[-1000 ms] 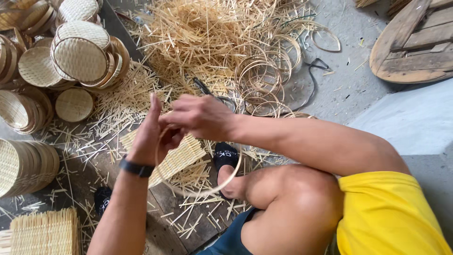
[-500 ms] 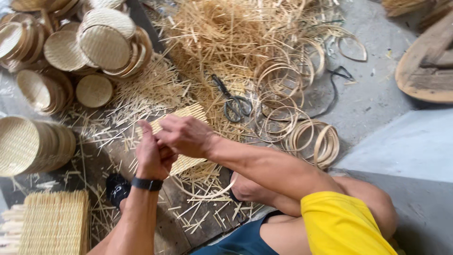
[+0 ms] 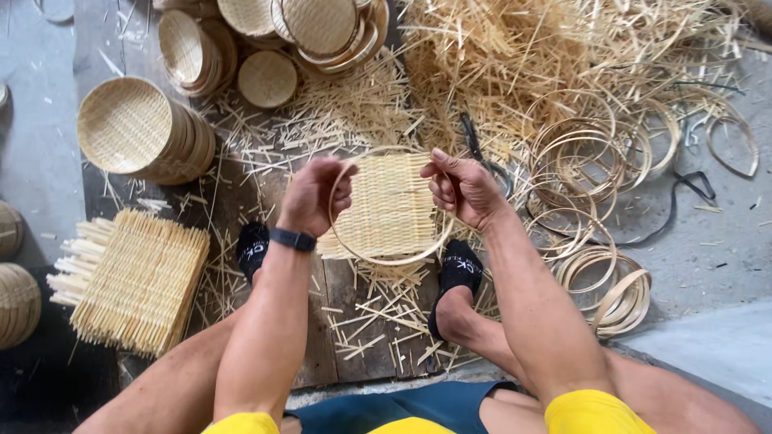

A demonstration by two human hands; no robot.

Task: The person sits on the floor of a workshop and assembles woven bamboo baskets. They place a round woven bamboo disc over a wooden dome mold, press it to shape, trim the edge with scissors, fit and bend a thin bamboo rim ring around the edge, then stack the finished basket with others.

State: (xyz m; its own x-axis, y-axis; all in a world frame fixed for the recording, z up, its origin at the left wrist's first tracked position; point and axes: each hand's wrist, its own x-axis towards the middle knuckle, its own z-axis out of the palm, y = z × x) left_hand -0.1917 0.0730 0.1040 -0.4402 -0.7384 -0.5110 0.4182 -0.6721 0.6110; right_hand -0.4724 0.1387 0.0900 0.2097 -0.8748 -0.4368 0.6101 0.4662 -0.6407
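My left hand (image 3: 315, 195) and my right hand (image 3: 461, 187) each pinch one side of a thin bamboo hoop (image 3: 392, 260), held level above a square woven bamboo mat (image 3: 391, 205). The mat lies on a dark wooden board (image 3: 346, 321) between my two feet in black socks (image 3: 457, 273). A black band sits on my left wrist. Whether the hoop touches the mat I cannot tell.
A stack of square woven mats (image 3: 137, 277) lies at the left. Piles of finished round woven trays (image 3: 133, 128) fill the upper left. Loose bamboo strips (image 3: 547, 48) and several loose hoops (image 3: 587, 161) spread to the right, with black shears (image 3: 474, 141) among them.
My hands have spread apart from a close clasp and now hold the hoop by its two sides over the mat. The view has swung so my arms come from below.
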